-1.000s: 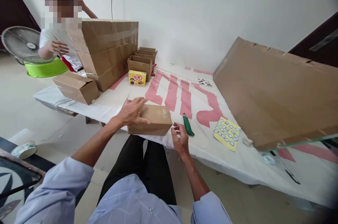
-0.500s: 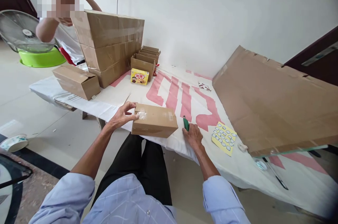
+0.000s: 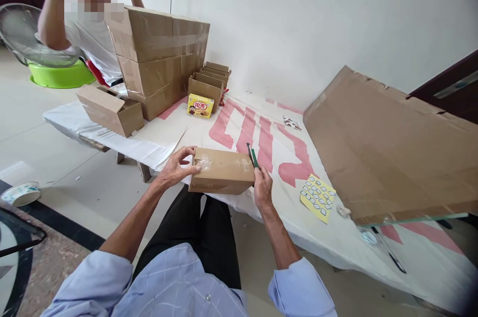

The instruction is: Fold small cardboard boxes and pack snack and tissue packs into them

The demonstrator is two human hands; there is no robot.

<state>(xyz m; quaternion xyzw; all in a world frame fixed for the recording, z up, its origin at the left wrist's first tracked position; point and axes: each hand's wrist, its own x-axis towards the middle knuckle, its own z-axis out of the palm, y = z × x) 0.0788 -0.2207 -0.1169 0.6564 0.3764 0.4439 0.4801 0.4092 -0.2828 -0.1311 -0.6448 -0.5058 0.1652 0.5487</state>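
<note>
A closed cardboard box [image 3: 224, 170] lies at the near edge of the table, with clear tape on its top at both ends. My left hand [image 3: 178, 166] grips its left end, thumb on the top near a torn-looking patch of tape. At the right end, my right hand [image 3: 263, 185] is closed around a green utility knife [image 3: 254, 158], its blade pointing up and away from me. The fingers of that hand are beside the box's right end; whether they press on it I cannot tell.
Stacked taped boxes [image 3: 160, 58] stand at the back left beside a partly open box [image 3: 112, 110]. A yellow snack box [image 3: 200, 106] leans by open cartons [image 3: 211, 80]. A sticker sheet [image 3: 317, 197] and a large cardboard panel [image 3: 388, 153] lie right. A person [image 3: 89, 43] sits behind the stack.
My right hand has moved left with the utility knife, from the tablecloth to the box's right end. The left hand keeps its hold. The person behind the stack has raised an arm.
</note>
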